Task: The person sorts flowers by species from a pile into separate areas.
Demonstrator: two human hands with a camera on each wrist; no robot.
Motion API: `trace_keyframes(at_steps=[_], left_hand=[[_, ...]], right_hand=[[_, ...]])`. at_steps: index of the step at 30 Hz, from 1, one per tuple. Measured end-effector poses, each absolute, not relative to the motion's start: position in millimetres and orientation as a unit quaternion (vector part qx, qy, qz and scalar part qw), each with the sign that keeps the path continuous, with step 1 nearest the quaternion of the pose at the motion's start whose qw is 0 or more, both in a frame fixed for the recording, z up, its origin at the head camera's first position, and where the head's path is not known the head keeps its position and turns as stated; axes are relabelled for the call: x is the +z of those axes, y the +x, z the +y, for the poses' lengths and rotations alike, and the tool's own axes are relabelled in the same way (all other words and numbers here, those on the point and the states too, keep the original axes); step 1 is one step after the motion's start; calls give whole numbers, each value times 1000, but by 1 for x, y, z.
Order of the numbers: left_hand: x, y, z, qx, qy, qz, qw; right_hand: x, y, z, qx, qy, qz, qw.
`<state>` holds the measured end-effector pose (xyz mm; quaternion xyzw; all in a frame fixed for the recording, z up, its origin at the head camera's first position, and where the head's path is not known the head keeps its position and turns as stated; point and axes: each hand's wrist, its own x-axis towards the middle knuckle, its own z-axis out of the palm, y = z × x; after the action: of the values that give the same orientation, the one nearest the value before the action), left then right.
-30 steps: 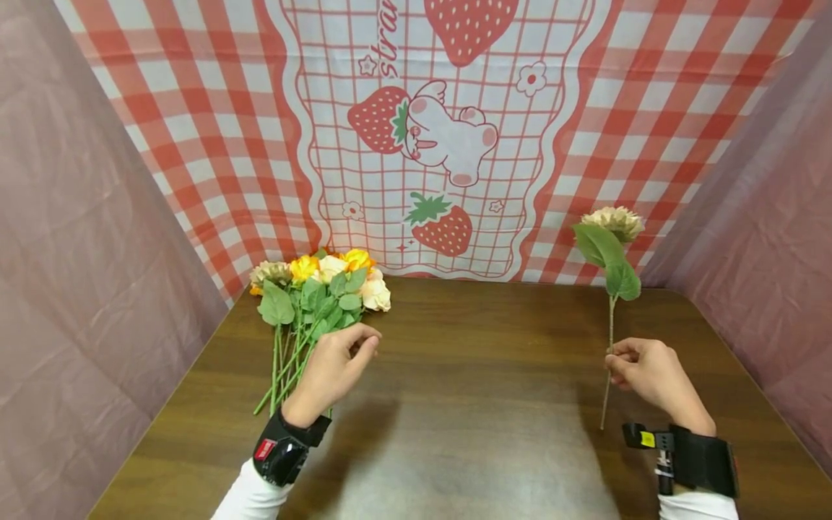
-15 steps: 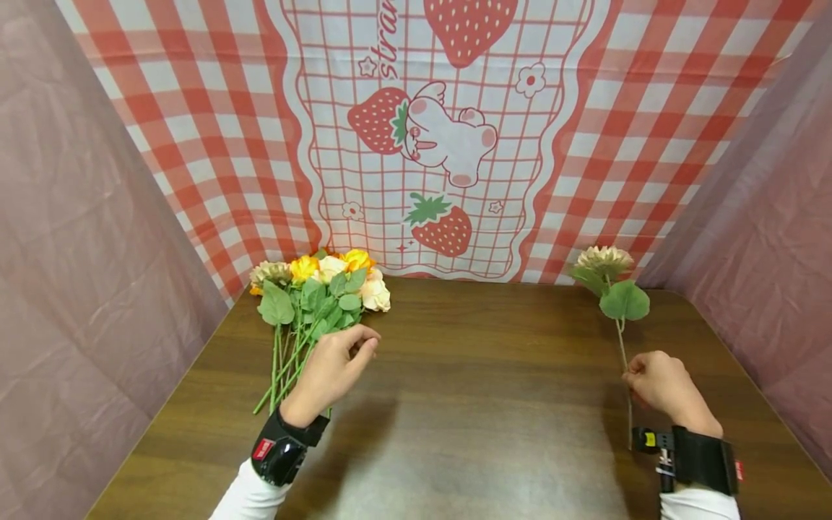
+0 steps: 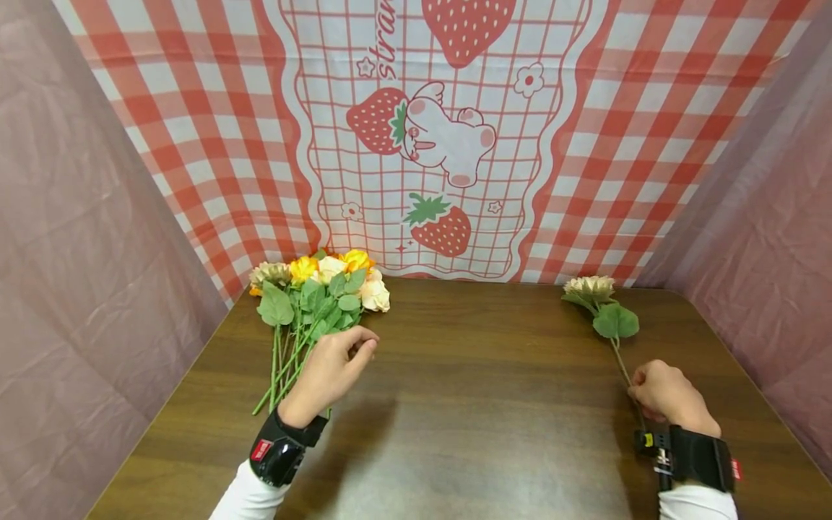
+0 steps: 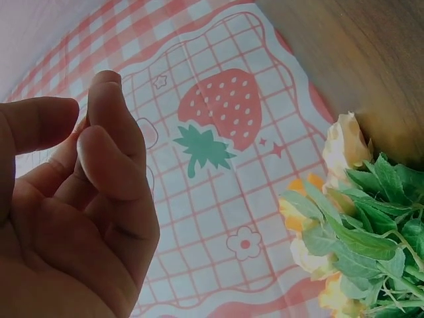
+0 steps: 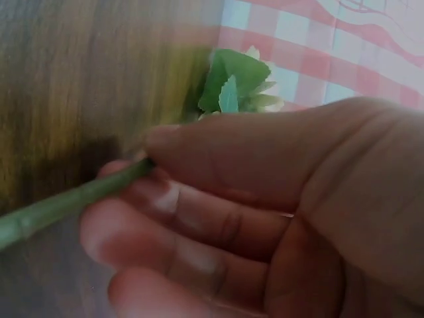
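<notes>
My right hand pinches the stem of a single artificial flower between thumb and fingers at the right side of the table. Its cream bloom and two broad green leaves lean toward the table's back edge. In the right wrist view the green stem runs out between thumb and fingertips. My left hand hovers with loosely curled fingers and nothing in them, as the left wrist view of the hand shows. Under and behind it lies a bunch of artificial flowers in yellow-orange, cream and peach, with green stems.
The brown wooden table spreads between both hands. A red-and-white checked cloth with strawberries hangs behind its back edge. Pinkish curtains stand at either side.
My right hand has moved slightly right and down, and the flower has tilted and sunk from upright against the cloth down toward the table. The left hand and the bunch stay put.
</notes>
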<state>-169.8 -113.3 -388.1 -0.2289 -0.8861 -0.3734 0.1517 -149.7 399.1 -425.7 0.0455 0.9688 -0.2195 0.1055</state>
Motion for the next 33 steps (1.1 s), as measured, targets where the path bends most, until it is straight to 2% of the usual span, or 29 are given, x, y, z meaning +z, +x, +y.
trace_keyframes(at_steps=[11, 15, 20, 27, 33], left_hand=[[-388, -174, -123, -342, -206, -905, 149], [-388, -180, -133, -309, -163, -927, 139], [-396, -190, -159, -233, -62, -964, 109], [-417, -200, -186, -160, 5, -987, -13], [-424, -205, -191, -151, 22, -988, -20]], right_hand=[[-408, -151, 391, -219, 82, 958, 163], [-392, -150, 383, -200, 36, 973, 109], [-372, -146, 360, -186, -5, 982, 28], [-359, -139, 326, -179, -31, 983, 5], [-355, -134, 306, -175, -59, 982, -28]])
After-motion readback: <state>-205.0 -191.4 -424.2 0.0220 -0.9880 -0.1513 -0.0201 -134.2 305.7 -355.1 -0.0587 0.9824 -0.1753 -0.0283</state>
